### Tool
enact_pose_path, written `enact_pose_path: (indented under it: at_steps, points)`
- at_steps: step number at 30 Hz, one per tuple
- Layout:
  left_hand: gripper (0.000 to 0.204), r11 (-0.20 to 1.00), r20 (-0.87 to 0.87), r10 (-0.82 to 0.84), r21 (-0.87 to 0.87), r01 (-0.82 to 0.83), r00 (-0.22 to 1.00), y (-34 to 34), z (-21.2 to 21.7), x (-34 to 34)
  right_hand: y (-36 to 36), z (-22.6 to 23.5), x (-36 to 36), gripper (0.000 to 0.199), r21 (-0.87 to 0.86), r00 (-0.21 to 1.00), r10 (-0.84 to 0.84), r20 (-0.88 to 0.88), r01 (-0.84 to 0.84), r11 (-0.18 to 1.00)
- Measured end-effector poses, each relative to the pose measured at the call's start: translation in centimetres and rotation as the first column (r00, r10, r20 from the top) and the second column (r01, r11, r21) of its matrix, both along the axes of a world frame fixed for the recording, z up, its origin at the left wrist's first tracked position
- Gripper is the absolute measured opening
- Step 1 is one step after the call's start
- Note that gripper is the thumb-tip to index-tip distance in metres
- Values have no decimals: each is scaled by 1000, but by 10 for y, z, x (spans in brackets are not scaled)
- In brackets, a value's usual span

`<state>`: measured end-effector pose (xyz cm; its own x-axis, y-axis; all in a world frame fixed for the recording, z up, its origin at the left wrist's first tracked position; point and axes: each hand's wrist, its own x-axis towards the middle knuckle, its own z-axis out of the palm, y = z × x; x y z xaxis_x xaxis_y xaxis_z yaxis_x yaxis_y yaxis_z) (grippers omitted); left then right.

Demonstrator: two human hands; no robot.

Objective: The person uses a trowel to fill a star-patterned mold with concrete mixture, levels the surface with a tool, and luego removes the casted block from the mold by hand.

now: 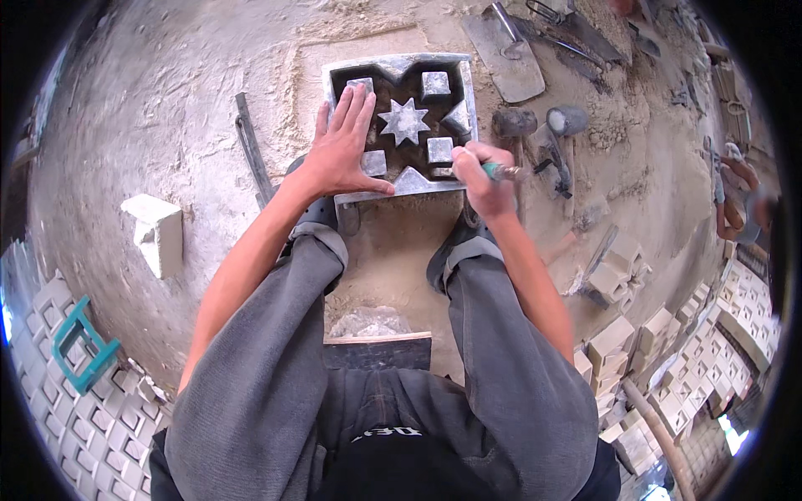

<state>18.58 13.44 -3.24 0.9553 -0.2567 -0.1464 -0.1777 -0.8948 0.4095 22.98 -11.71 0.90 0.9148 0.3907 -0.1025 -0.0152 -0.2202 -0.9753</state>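
Note:
A square grey metal mould point(403, 185) lies on the ground between my feet. Inside its dark recess stand an eight-pointed star point(405, 122) in the middle and several small square blocks, with pointed pieces along the walls. My left hand point(341, 150) is spread over the mould's left side, fingertips by the upper left block and thumb on the near rim. At the near right corner my right hand point(486, 177) is closed round a green-handled tool point(501, 172). A pale flat end point(443, 172) shows beside the lower right block; whether it belongs to that tool is unclear.
A trowel point(511, 63), a mallet point(514, 122) and other hand tools lie right of the mould. A metal bar point(253, 149) and a white block point(157, 234) are on the left. Stacked cast blocks point(614, 342) stand lower right. Another person point(743, 196) is at far right.

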Motion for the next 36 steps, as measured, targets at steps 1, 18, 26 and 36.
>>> enact_pose_path:
  at_steps: [1, 18, 26, 36]
  points:
    - [150, 1000, 9, -9, -1, 9, 1000, -3, 1, 3, -7, -16, 3, 31, -32, 998, 43, 42, -41, 999]
    - [149, 1000, -33, -7, 3, 7, 999, -2, 6, 1, -6, -2, -6, 35, 63, 998, 22, -61, -18, 998]
    - [149, 1000, -65, 15, 15, -14, 998, 4, 5, -4, 9, 8, -2, 33, 2, 999, 33, -12, -33, 999]
    - [131, 999, -62, -30, 25, 32, 998, -4, 10, 2, -13, -20, -5, 35, 45, 1000, 17, 12, -17, 999]
